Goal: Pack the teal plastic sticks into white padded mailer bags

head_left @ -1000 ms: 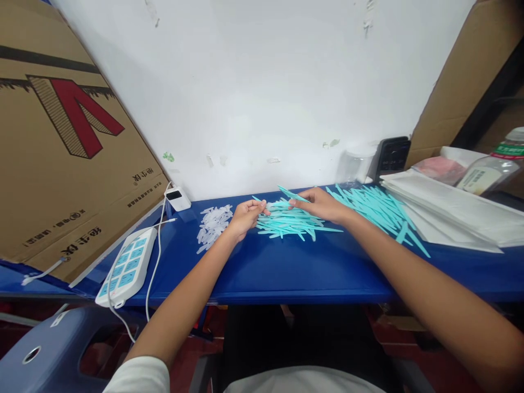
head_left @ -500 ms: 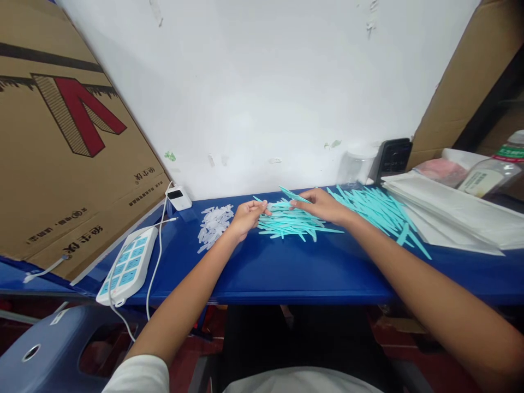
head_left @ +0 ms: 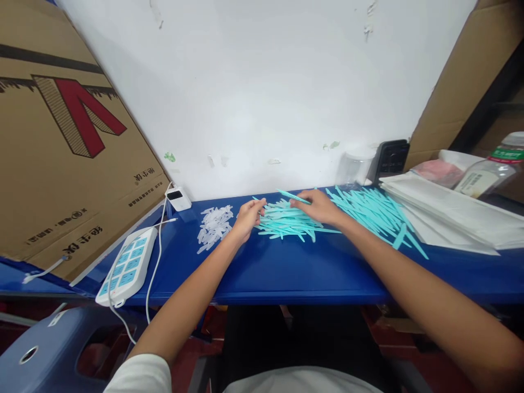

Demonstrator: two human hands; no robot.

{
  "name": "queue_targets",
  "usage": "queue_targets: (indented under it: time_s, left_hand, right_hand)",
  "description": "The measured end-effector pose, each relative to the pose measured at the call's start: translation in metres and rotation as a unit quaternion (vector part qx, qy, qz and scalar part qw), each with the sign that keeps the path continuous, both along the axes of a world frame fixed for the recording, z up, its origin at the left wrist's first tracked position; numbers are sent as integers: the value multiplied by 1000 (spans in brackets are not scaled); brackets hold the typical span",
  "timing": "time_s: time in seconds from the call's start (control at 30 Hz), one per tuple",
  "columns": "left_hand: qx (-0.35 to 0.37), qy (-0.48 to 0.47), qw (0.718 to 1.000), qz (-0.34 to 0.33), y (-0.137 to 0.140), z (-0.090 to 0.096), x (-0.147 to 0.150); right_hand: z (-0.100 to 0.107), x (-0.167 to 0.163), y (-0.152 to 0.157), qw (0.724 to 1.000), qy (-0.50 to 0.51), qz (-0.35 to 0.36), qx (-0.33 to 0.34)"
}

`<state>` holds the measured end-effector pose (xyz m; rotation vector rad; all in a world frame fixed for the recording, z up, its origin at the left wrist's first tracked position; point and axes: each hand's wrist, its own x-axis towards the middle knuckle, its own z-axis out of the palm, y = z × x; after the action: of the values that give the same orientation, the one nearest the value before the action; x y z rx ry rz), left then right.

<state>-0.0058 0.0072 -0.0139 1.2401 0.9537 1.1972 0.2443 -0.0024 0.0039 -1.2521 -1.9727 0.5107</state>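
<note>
My right hand (head_left: 317,205) is closed around a slim turquoise stick (head_left: 287,194), whose pointed end sticks out to the left. My left hand (head_left: 249,215) is in a pinch at the left end of the middle pile; whatever lies between its fingertips is too small to make out. Beneath and between both hands is a heap of turquoise sticks (head_left: 290,225) on the blue table. Left of my left hand lies a pile of small translucent pale pieces (head_left: 214,225). A second heap of turquoise sticks (head_left: 370,213) spreads to the right of my right hand.
A white power strip (head_left: 129,265) with cables and a small white device (head_left: 179,198) sit at left, beside a large cardboard box (head_left: 61,180). At right are a clear jar (head_left: 357,166), a black device (head_left: 392,160), white packets (head_left: 454,210) and a bottle (head_left: 491,172).
The stick in my right hand has tipped slightly flatter. My left fingers have turned and curled in more. Both hands stay over the middle heap.
</note>
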Motion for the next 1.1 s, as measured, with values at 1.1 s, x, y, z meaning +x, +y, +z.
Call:
queue_targets:
  time_s: [1.1]
  left_hand:
    - [39,-115,992,29,2,3,-11]
  right_hand:
    - [19,-2,-21,977,36,133,-161]
